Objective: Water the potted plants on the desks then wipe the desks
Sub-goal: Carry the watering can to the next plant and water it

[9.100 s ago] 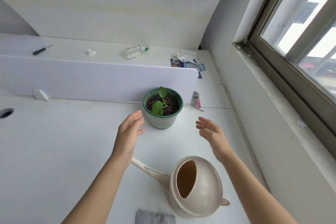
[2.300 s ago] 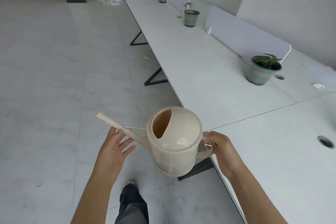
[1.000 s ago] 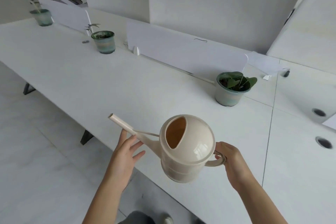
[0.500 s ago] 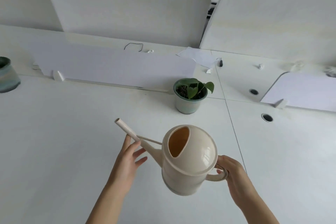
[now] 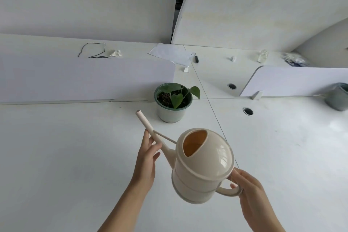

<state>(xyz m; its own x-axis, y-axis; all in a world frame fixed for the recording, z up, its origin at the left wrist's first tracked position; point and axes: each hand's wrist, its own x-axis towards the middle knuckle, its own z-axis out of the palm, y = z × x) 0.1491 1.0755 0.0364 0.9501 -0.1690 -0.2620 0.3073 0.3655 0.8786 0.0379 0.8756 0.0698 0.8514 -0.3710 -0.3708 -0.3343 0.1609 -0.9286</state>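
I hold a cream watering can (image 5: 202,167) in the air above the white desk (image 5: 66,156). My right hand (image 5: 248,186) grips its handle at the lower right. Straight fingers of my left hand (image 5: 147,158) lie under the long spout and prop it up. The spout tip points up and left, short of a potted plant (image 5: 174,101) with heart-shaped green leaves in a pale green pot. The pot stands against the low white divider (image 5: 84,79).
A second grey-green pot (image 5: 338,97) sits at the right edge by another divider (image 5: 301,81). Two cable holes (image 5: 248,111) lie right of the plant. Paper (image 5: 170,53), a black cable, crumpled tissues and a small bottle lie on the far desk.
The view has swung and moved closer to the leafy pot. The can has tilted slightly, with its spout tip nearer the pot. Both hands keep their places on it.
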